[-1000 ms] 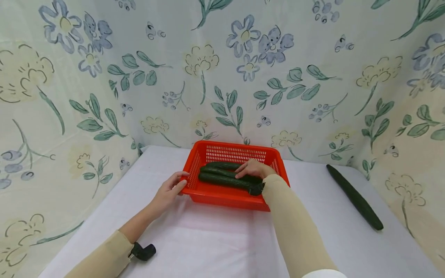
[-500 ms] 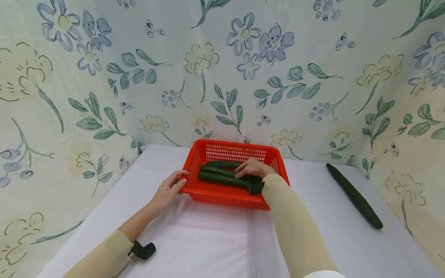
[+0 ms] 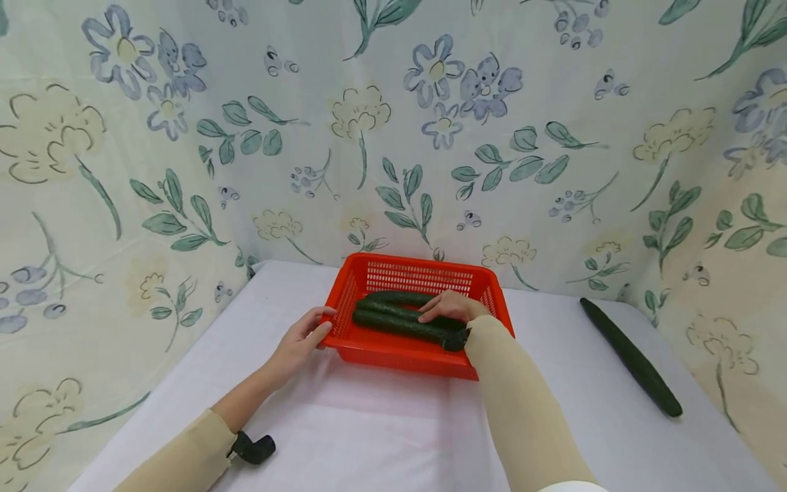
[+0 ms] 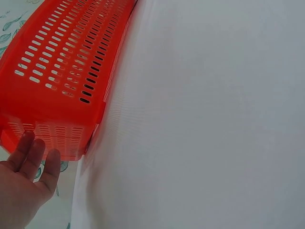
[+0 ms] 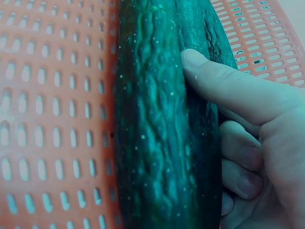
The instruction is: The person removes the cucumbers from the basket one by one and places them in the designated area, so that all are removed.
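Note:
A red plastic basket (image 3: 402, 359) with slotted walls stands on the table, several dark green cucumbers lying lengthwise in it. My left hand (image 3: 301, 336) holds its left end by the rim; the left wrist view shows fingers (image 4: 33, 157) at the end wall. Inside the basket, my right hand (image 3: 451, 305) grips a cucumber (image 3: 384, 305) behind the front one. Its thumb (image 5: 214, 78) lies along that cucumber, with the other fingers curled on the far side. The bumpy front cucumber (image 5: 152, 119) lies beside the thumb. My right hand and sleeve hide the cucumbers' right ends.
One more cucumber (image 3: 630, 359) lies slantwise on the white tablecloth (image 3: 369, 437) at the right. A flowered curtain (image 3: 381, 137) rises behind the table and along both sides. Black wrist cameras sit on both sleeves.
The head view has shifted slightly, so everything sits a little lower in it. Both hands keep their places on the basket and the cucumber.

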The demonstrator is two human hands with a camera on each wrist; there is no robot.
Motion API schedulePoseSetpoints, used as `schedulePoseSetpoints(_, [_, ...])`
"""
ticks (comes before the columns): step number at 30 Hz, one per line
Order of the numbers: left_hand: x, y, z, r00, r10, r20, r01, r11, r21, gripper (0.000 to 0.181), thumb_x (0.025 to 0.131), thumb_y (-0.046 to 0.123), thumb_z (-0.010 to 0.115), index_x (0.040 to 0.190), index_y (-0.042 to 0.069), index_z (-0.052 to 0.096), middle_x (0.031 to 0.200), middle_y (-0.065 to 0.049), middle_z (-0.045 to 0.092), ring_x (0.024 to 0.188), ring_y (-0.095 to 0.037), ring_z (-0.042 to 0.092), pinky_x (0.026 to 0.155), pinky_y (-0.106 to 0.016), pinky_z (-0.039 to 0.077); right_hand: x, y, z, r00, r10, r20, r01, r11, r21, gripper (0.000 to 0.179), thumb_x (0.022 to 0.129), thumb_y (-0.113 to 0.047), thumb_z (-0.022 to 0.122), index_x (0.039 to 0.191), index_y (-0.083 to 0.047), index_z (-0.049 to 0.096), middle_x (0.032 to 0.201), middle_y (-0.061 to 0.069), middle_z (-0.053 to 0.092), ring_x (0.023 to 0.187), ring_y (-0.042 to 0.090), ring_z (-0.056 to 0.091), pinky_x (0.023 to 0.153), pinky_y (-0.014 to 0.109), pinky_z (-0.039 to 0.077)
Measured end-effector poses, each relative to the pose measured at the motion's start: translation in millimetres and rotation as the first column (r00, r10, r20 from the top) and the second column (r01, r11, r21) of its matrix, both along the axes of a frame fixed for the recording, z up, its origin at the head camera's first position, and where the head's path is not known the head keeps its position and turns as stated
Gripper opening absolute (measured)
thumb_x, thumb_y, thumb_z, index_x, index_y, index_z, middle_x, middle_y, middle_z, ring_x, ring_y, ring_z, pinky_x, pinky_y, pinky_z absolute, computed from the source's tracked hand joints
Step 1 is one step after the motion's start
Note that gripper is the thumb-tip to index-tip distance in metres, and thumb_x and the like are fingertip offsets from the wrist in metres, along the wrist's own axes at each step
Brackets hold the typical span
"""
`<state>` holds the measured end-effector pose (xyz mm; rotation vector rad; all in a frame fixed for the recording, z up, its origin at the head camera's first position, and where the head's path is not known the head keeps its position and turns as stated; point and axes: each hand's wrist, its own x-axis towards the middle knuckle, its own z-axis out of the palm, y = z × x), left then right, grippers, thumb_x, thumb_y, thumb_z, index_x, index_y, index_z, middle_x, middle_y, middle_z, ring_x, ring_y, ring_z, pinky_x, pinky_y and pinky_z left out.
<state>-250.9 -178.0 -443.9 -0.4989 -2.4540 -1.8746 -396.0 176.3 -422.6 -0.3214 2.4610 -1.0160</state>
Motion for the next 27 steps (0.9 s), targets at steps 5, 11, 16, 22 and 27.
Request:
schedulePoseSetpoints(5, [2.0,0.4,1.7,1.0,0.002,0.001,-0.002,1.0,0.004,0.043,0.105,0.028,0.053,0.143,0.008,0.047,0.132,-0.026,0.054,0.106,-0.026,0.058,0.093,-0.045,0.056,-0.4,0.3,-0.2,1.0,-0.001,0.007,0.001,1.0,-0.007,0.039,0.083,-0.037,0.079,0.117,-0.017,0.077,0.135,0.007,0.065,0.122,0.025,0.053,0.105,0.045,0.046])
schedulePoseSetpoints(11, [0.9,0.7,1.2,1.0,0.02,0.006,-0.02,1.0,-0.009,0.041,0.106,0.027,0.052,0.142,0.01,0.048,0.131,-0.025,0.055,0.105,-0.025,0.059,0.089,-0.036,0.056,0.3,-0.1,0.8,1.0,0.0,0.012,0.0,1.0,0.003,0.04,0.084,-0.037,0.078,0.119,-0.017,0.076,0.136,0.008,0.064,0.12,0.025,0.054,0.104,0.044,0.046])
schedulePoseSetpoints(16, [0.0,0.7,0.7,1.0,0.03,0.007,-0.03,0.999,-0.019,0.04,0.106,0.025,0.052,0.142,0.01,0.049,0.131,-0.025,0.055,0.105,-0.027,0.059,0.089,-0.034,0.056,0.7,-0.9,2.6,1.0,0.02,0.013,-0.02,1.0,0.02,0.043,0.084,-0.037,0.077,0.121,-0.015,0.075,0.136,0.009,0.064,0.118,0.024,0.055,0.103,0.044,0.046])
schedulePoseSetpoints(22, [-0.4,0.6,0.6,1.0,0.03,0.007,-0.03,0.999,-0.017,0.04,0.106,0.025,0.052,0.142,0.009,0.049,0.131,-0.025,0.055,0.105,-0.028,0.059,0.087,-0.03,0.055,-0.3,-1.0,1.8,0.999,0.032,0.006,-0.033,0.999,0.013,0.043,0.085,-0.035,0.077,0.121,-0.012,0.075,0.136,0.011,0.063,0.116,0.025,0.056,0.103,0.042,0.047])
schedulePoseSetpoints(27, [-0.2,1.2,-0.7,0.999,0.031,0.013,-0.03,0.999,-0.017,0.04,0.105,0.025,0.053,0.142,0.009,0.049,0.131,-0.024,0.056,0.105,-0.028,0.059,0.084,-0.026,0.054,-2.8,0.4,-1.6,1.0,0.022,-0.003,-0.022,1.0,-0.012,0.04,0.084,-0.033,0.079,0.117,-0.011,0.076,0.134,0.011,0.065,0.116,0.024,0.057,0.103,0.042,0.047])
